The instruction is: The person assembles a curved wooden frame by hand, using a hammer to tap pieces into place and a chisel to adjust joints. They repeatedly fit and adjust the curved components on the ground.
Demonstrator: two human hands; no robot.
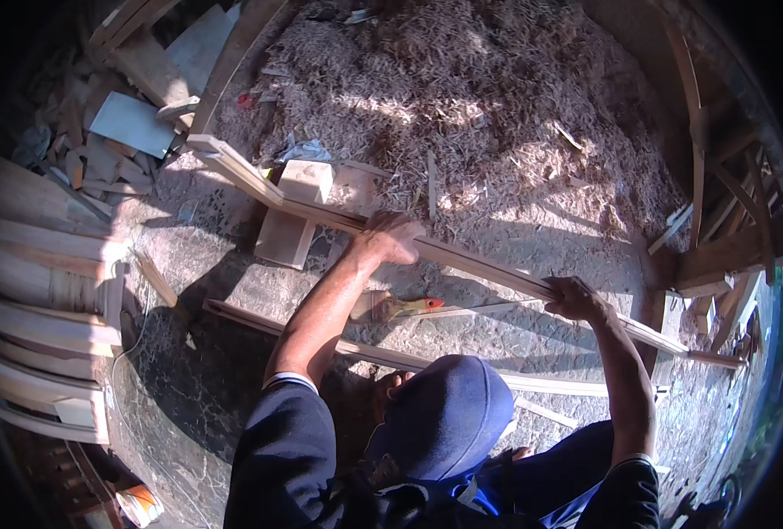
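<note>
A long, narrow wooden strip [488, 271] with lengthwise grooves or seams runs slantwise from the far left to the near right. My left hand [389, 238] is closed around it near its middle. Farther right, my right hand [576, 298] grips the same strip. Toward its left end the strip crosses over a pale wooden block [285, 238]; whether it touches the block, I cannot tell. Below my left hand lies a flat paintbrush [400, 305] with a red-tipped handle. Another long wooden strip [382, 356] lies nearer me, partly hidden by my blue-clad knee.
Wood shavings [462, 115] are heaped across the far side of the floor. Offcuts and a white panel [132, 123] pile up at the far left. Curved wooden pieces [48, 317] stack at the left, and wooden framing [726, 256] stands at the right. A white-and-orange container [140, 505] sits lower left.
</note>
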